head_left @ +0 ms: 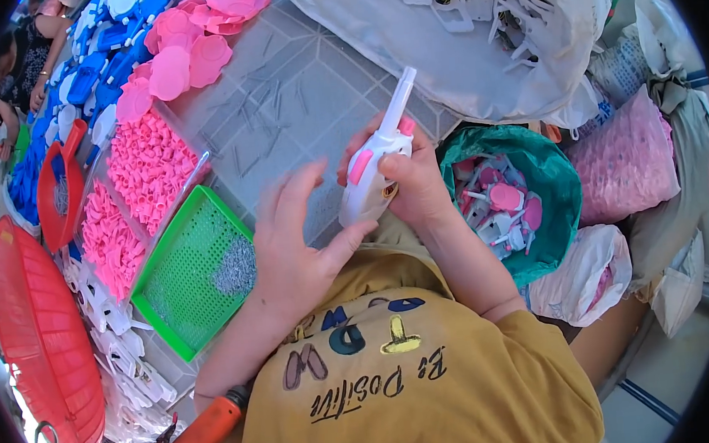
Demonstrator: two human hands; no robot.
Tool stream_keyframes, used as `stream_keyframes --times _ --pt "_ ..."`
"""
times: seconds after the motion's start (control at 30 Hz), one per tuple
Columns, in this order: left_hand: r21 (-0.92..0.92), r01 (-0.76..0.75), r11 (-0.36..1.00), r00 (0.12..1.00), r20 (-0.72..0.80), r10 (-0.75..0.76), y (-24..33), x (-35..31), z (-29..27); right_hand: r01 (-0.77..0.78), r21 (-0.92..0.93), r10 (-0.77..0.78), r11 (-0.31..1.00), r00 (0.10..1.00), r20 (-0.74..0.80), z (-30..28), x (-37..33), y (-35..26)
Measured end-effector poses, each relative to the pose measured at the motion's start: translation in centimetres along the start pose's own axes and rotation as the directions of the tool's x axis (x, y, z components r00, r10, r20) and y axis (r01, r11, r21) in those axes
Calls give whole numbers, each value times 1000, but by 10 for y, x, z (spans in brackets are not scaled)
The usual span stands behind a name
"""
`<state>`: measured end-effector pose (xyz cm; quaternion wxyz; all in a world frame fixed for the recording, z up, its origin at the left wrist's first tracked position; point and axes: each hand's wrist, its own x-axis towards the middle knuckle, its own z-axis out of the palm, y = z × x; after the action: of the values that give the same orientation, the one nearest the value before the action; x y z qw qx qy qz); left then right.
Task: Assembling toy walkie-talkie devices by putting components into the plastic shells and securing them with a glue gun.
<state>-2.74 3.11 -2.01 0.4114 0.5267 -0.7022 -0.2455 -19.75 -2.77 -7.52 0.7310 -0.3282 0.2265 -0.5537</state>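
Presently, the right hand [418, 179] has its fingers clamped on 1 white-and-pink device [370, 180], tilted, between the green tray [182, 268] and teal bag [558, 179]. Left hand [294, 243]: fingers apart, thumb at the device's lower end; contact unclear.

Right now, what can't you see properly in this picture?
In the head view:
Left hand: fingertips blurred.
White-and-pink gadget: underside hidden by its own body and the right hand.
Orange power tool: handle cut off by the lower edge.
Metal pieces in the green basket: too small to count.
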Motion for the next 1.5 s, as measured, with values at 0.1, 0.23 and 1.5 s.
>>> stream_keyframes --times 0.1,0.23,1.5 --pt "172 -264 949 962 -28 272 -7 6 -4 -27 4 27 1000 999 28 8 -4 -2" --pt "229 -351 908 932 -9 362 -13 3 -3 5 -18 -6 1000 1000 -5 11 -4 1" --pt "-521 394 757 916 154 -370 -53 27 -72 -485 -401 562 777 821 96 55 2 25"
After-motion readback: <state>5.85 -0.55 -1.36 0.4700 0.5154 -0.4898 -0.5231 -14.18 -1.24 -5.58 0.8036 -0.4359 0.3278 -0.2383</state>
